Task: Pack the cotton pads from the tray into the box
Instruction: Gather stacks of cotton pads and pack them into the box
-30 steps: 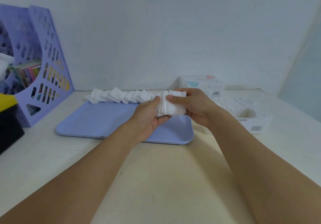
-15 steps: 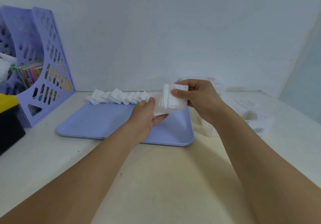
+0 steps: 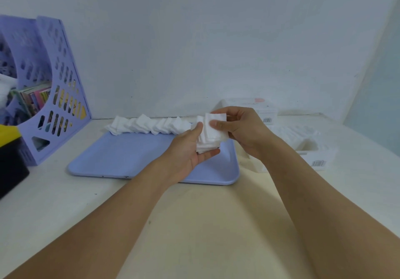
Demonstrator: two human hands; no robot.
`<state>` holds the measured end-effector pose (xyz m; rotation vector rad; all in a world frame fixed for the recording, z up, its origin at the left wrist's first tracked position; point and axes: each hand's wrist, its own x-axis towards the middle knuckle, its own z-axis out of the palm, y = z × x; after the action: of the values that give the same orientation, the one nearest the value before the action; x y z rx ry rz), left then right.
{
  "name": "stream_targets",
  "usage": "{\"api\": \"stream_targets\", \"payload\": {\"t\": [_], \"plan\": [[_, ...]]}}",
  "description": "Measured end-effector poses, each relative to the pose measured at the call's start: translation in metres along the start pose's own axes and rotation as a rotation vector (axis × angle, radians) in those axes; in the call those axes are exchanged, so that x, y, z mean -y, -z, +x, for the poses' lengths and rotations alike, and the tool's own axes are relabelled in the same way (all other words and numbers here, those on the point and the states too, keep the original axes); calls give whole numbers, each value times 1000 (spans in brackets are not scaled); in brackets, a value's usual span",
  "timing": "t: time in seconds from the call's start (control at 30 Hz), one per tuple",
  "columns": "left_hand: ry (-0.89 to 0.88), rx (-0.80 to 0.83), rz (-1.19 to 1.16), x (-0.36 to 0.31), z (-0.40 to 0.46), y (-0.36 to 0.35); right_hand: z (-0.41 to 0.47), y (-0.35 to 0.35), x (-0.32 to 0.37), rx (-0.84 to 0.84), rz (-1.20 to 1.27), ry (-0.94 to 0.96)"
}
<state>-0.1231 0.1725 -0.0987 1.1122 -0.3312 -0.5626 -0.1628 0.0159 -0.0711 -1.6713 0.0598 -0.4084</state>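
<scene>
There is only one view, a wide-angle camera on my head, so no second view shares anything with it. It looks forward and down across the table (image 3: 65, 203) toward its far edge, where the wall rises. My forearms enter from the bottom corners and my hands (image 3: 188, 151) sit close, near the middle. The lens bends straight lines at the sides: the file rack (image 3: 54, 88) at the table's far left corner leans, and the right wall slants inward.

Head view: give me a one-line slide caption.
Both hands, left hand and right hand, grip a stack of cotton pads above the blue tray, white box alongside.
</scene>
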Motion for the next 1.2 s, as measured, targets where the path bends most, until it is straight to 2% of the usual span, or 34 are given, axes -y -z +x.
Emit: {"api": "stream_targets", "payload": {"t": [0.1, 0.23, 0.3, 0.4, 0.5, 0.6, 0.9, 1.1, 1.2], "plan": [[-24, -33, 24, 2, 1, 0, -1, 0, -1, -32, -74, 77], [-49, -122, 30, 2, 5, 3, -1, 3, 6, -66, -37, 159], [-49, -166, 19, 2, 7, 6, 1, 9, 15, -61, 54, 158], [-39, -174, 33, 1, 7, 7, -1, 17, 24, 38, 278, 120], [-25, -79, 90, 0, 2, 3, -4, 8, 17, 101, 105, 125], [-24, -3, 106, 1, 0, 1, -5, 0, 9, 49, -70, 158], [6, -17, 102, -1, -1, 2, -1, 4, 4, 44, -204, 217], [30, -2, 19, -2, -2, 1, 2, 2, 0, -111, -301, 287], [19, 7, 13, -1, -2, 0, 4, 1, -1, -130, -370, 325]]}}
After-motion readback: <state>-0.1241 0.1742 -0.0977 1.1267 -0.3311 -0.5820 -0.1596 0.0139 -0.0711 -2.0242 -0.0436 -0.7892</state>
